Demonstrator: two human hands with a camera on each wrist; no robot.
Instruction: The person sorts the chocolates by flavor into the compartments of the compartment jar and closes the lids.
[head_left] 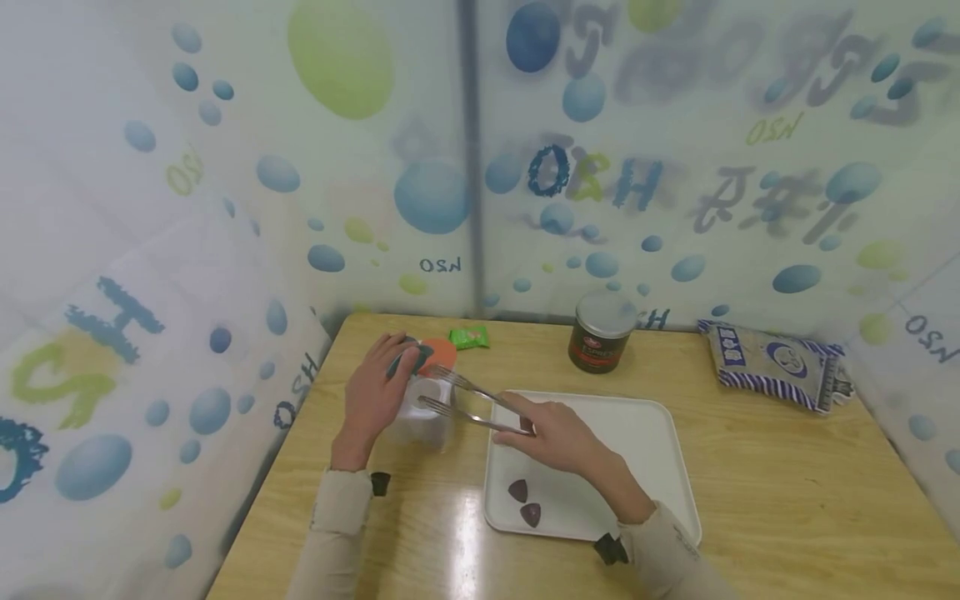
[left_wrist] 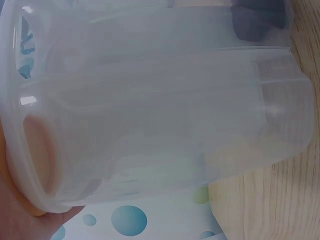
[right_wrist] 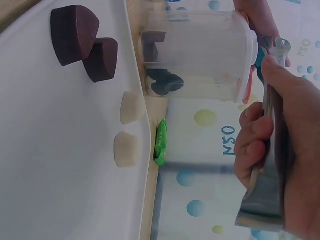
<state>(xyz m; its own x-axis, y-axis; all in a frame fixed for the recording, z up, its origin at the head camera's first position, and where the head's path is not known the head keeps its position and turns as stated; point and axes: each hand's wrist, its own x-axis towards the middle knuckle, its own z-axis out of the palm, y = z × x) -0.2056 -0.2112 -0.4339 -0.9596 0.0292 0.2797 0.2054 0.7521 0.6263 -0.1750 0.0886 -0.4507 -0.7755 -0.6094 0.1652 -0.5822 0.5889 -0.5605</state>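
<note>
My left hand (head_left: 375, 400) holds the lid of a clear plastic jar (right_wrist: 200, 55), thumb and fingers pinching a dark teal part (head_left: 408, 360) beside an orange part (head_left: 441, 354). Several dark pieces (right_wrist: 162, 82) lie at the jar's bottom. In the left wrist view the jar wall (left_wrist: 150, 110) fills most of the frame. My right hand (head_left: 555, 429) grips metal tongs (head_left: 480, 404), whose forked tips stand apart over the jar's top. Two dark brown-purple wedge-shaped pieces (head_left: 525, 502) rest on a white tray (head_left: 645, 450); two cream pieces (right_wrist: 129, 127) show there in the right wrist view.
Behind the jar lies a small green packet (head_left: 469, 337). A dark tin with a silver lid (head_left: 602, 333) stands beyond the tray. To the right lies a blue-and-white striped bag (head_left: 776, 362). A patterned curtain (head_left: 480, 183) encloses the wooden table (head_left: 787, 492).
</note>
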